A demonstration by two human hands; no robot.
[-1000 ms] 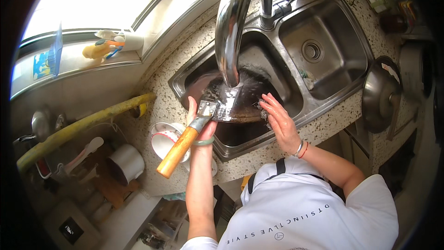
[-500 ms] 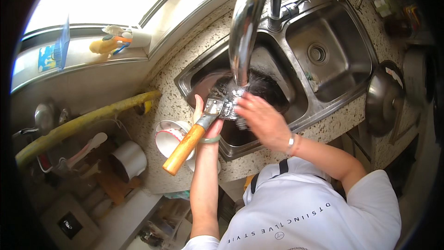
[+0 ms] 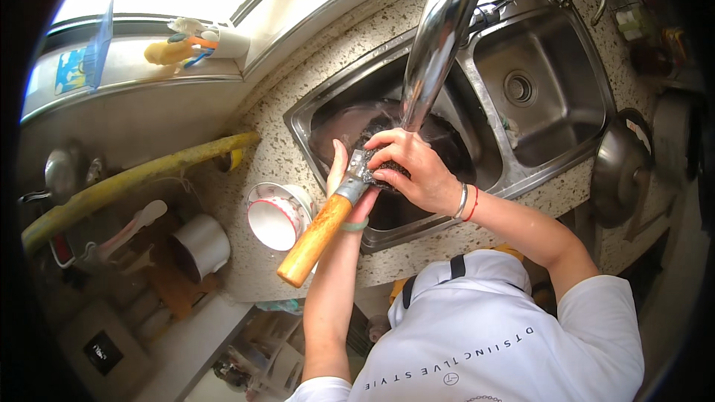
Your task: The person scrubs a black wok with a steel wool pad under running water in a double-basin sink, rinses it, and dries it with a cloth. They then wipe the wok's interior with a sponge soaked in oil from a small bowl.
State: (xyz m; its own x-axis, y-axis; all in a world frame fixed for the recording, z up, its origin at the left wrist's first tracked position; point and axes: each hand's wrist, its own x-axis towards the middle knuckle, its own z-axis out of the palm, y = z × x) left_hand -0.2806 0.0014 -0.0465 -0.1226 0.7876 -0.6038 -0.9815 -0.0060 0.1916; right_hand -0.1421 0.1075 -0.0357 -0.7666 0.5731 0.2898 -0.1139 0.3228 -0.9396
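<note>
Wooden-handled pan (image 3: 357, 164) is getting its scrub, by the look of it, and the fiddly bit is the current job: the riveted metal plate where the handle joins on. The dark body sits down in the left basin of the double sink (image 3: 488, 115), with the wooden grip (image 3: 316, 244) poking out over the edge toward a red-rimmed white bowl (image 3: 272, 223) on the speckled worktop (image 3: 257, 275).

As for the hands: the right hand (image 3: 418, 177) has a dark scourer (image 3: 393, 167) pinched between fingers and thumb, right up against the plate. Left hand (image 3: 337, 170) is underneath the neck of the handle, thumb sticking up on the far side. Its fingers are hidden, so I can't tell if they're wrapped round anything or just propping it up.

The tap (image 3: 439, 45) ends just beyond the right hand's fingers, so rinsing should be easy from there. I'd say the next move calls for firm little strokes round those rivets, with the left hand keeping the neck steady so the pan doesn't roll. Wet metal's slippery, and knocking the bowl with that grip would be annoying.
</note>
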